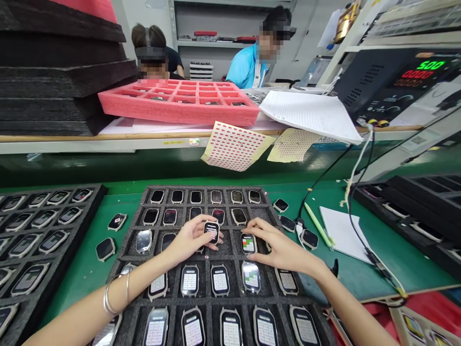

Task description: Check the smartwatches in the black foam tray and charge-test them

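Observation:
My left hand point(196, 235) is closed around a smartwatch case point(212, 232) without a strap, its dark screen lit with white text. It is held above the middle of a black foam tray point(207, 257). To its right, my right hand point(273, 242) has thumb and fingertips at the lower and upper edges of another smartwatch point(248, 243), whose screen shows green, white and a red patch. That watch is at a tray compartment; whether it is lifted cannot be told. Nearer rows hold watches with lit white grids, such as one watch point(220, 281). Farther rows have dark screens.
More foam trays of watches flank this one, a left tray point(97, 197) and a right tray point(382, 204). Loose watches point(105, 249) lie beside the tray. Cables hang from a power supply point(382, 81) at right. A pink foam tray point(180, 113) sits on the shelf; two people are beyond.

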